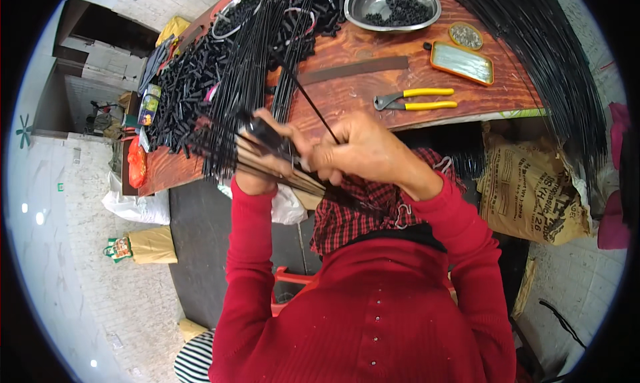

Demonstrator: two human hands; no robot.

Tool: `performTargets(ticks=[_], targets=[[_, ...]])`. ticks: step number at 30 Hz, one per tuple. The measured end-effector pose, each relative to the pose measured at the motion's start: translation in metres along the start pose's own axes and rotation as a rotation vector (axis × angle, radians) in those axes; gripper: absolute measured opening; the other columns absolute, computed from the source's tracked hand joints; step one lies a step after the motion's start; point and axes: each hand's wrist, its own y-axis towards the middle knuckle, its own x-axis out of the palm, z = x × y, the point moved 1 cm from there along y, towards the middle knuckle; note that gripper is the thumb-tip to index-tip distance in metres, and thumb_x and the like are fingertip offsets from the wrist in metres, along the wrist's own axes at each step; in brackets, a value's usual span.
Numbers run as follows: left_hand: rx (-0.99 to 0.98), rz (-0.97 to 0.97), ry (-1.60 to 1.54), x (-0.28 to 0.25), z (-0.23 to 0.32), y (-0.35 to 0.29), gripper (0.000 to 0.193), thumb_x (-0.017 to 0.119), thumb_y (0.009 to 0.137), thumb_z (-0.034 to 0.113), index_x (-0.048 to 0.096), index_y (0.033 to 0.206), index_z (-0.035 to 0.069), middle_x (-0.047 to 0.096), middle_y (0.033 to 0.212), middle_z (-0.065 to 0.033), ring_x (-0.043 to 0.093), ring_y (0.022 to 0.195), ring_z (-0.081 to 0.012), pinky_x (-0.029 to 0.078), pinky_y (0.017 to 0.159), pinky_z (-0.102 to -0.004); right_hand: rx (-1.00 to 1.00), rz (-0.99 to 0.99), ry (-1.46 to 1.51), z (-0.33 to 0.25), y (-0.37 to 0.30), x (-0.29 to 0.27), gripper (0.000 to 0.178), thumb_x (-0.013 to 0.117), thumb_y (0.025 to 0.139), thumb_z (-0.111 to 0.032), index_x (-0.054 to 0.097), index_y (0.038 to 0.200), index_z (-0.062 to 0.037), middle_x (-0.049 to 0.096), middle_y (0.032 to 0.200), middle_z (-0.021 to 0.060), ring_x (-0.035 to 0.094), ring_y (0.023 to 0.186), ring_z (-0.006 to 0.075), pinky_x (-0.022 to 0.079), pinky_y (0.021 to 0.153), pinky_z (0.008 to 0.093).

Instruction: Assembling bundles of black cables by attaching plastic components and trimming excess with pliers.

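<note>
My left hand (257,160) is closed round a bunch of thin black rods (293,182) and a black piece (261,135), somewhat smeared by motion. My right hand (367,153) is closed, thumb and fingers pressed together, on one thin black rod (310,100) that slants up and left from the fist. The two hands meet above the table's front edge, over a red plaid cloth (347,220) on my lap. What lies between the fingertips is hidden.
Yellow-handled pliers (417,99), a flat dark bar (353,70), an orange-rimmed tray (462,62), a small round dish (466,36) and a metal bowl (393,27) of small black parts lie on the wooden table (347,100). Black tube pieces (180,100) heap at left; long black rods (553,56) hang right.
</note>
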Motion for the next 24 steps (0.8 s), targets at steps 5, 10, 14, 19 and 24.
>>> performTargets(ticks=[5, 10, 14, 19, 24], targets=[[-0.077, 0.319, 0.058, 0.023, 0.002, 0.011, 0.045, 0.068, 0.072, -0.002, 0.051, 0.113, -0.003, 0.064, 0.088, -0.0141, 0.063, 0.078, -0.0198, 0.052, 0.07, -0.0297, -0.046, 0.213, -0.04, 0.013, -0.006, 0.001, 0.027, 0.071, 0.084, -0.025, 0.068, 0.072, -0.0009, 0.063, 0.06, 0.0025, 0.056, 0.053, 0.0062, 0.043, 0.049, 0.0222], [-0.067, 0.347, 0.117, 0.0, -0.002, 0.005, 0.044, 0.065, 0.074, 0.002, 0.051, 0.115, -0.004, 0.063, 0.091, -0.013, 0.062, 0.077, -0.0164, 0.051, 0.069, -0.0253, -0.041, 0.219, -0.276, 0.045, -0.01, -0.008, 0.027, 0.072, 0.079, -0.03, 0.069, 0.073, -0.0046, 0.06, 0.055, 0.0026, 0.056, 0.05, 0.0088, 0.041, 0.049, 0.0267], [-0.056, 0.332, 0.068, -0.009, -0.007, 0.001, 0.043, 0.063, 0.076, 0.003, 0.051, 0.117, -0.003, 0.062, 0.093, -0.0134, 0.061, 0.081, -0.0167, 0.05, 0.072, -0.0253, -0.011, 0.214, -0.218, 0.054, -0.02, -0.002, 0.023, 0.072, 0.075, -0.031, 0.071, 0.075, -0.0087, 0.06, 0.055, 0.0056, 0.058, 0.049, 0.0157, 0.042, 0.05, 0.0327], [-0.053, 0.32, 0.044, -0.009, -0.009, 0.001, 0.041, 0.062, 0.078, 0.002, 0.051, 0.117, -0.003, 0.061, 0.096, -0.0133, 0.06, 0.086, -0.0174, 0.048, 0.077, -0.0257, -0.135, 0.371, -0.58, 0.048, -0.026, 0.01, 0.017, 0.069, 0.075, -0.023, 0.07, 0.071, -0.0059, 0.064, 0.064, 0.0111, 0.062, 0.057, 0.0248, 0.046, 0.053, 0.0356], [-0.016, 0.346, 0.089, -0.008, -0.009, 0.0, 0.043, 0.063, 0.08, 0.003, 0.049, 0.12, -0.003, 0.061, 0.096, -0.0129, 0.06, 0.086, -0.0179, 0.049, 0.077, -0.0257, -0.261, 0.459, -0.758, 0.053, -0.024, 0.019, 0.018, 0.067, 0.072, -0.023, 0.068, 0.066, -0.0064, 0.063, 0.064, 0.0149, 0.062, 0.06, 0.0333, 0.047, 0.054, 0.0424]])
